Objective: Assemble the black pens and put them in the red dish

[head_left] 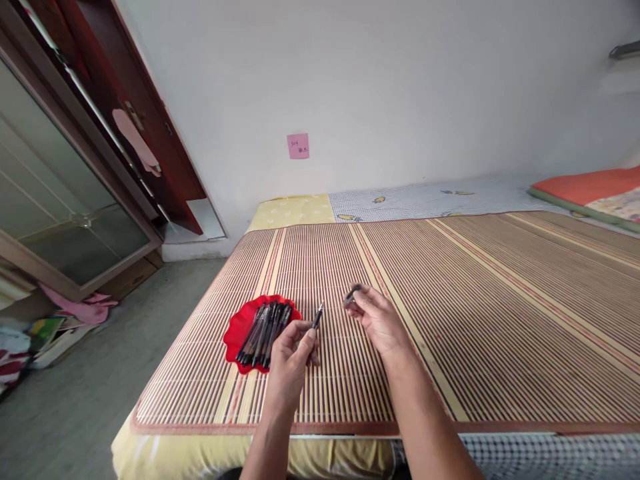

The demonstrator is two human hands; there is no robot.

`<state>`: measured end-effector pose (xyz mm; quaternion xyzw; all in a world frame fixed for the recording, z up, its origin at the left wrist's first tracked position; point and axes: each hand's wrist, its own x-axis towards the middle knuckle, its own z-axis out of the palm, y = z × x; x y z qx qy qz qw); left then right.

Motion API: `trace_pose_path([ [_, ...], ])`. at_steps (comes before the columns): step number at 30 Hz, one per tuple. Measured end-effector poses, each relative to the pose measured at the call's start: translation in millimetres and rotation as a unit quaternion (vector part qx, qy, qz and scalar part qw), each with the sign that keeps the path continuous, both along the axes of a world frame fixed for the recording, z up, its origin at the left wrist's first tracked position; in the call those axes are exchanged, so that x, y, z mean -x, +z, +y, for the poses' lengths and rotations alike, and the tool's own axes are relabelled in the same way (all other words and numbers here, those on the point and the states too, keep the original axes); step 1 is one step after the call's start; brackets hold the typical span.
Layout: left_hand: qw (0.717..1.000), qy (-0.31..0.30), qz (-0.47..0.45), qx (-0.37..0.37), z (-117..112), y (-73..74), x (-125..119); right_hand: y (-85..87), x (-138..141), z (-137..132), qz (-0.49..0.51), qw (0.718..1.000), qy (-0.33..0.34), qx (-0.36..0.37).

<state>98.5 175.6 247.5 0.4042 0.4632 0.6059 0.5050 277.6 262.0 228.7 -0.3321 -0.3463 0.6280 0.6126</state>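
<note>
My left hand [294,348] is closed around a black pen [318,316], whose bare silvery tip points up and away from me. To its right, my right hand [376,316] pinches a small dark pen cap [353,293], slightly blurred. The cap and the pen are apart, with a gap of mat between them. Just left of my left hand lies a red scalloped plate [233,333] with several black pens [264,333] side by side on it. Part of the plate's right rim is hidden behind my left hand.
A striped bamboo mat [475,320] covers the bed, its front edge near me. Folded orange bedding [590,190] lies at the far right. A pink note [299,146] sticks to the wall. Left are the grey floor [135,333] and a glass-panelled door [65,180].
</note>
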Motion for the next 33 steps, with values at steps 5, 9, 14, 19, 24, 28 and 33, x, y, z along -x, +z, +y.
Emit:
trace_pose_path([
  [5, 1.000, -0.014, 0.012, -0.001, -0.2, 0.0, -2.0, -1.6, -3.7, 6.2, 0.031, 0.995, -0.096, 0.003],
  [9, 0.999, -0.020, 0.034, -0.003, 0.1, -2.1, -3.2, 13.0, -2.0, -4.9, -0.013, 0.994, -0.098, -0.038],
  [14, 0.998, -0.025, 0.054, -0.004, 0.9, -3.6, -3.7, 32.2, 2.0, -20.8, -0.108, 0.988, -0.072, -0.086],
  [19, 0.998, -0.030, 0.049, -0.002, 1.1, -2.7, -5.0, 37.0, 2.6, -24.6, -0.159, 0.980, -0.040, -0.117],
  [24, 0.998, -0.033, 0.052, -0.004, 0.3, -2.0, -5.4, 37.2, 3.6, -24.6, -0.180, 0.975, -0.009, -0.132],
  [28, 0.998, -0.032, 0.054, -0.008, -0.3, -2.6, -5.2, 34.2, 4.7, -24.1, -0.192, 0.970, 0.034, -0.142],
  [33, 0.998, -0.027, 0.053, -0.006, -0.8, -0.8, -6.2, 33.1, 5.0, -24.8, -0.210, 0.963, 0.081, -0.148],
])
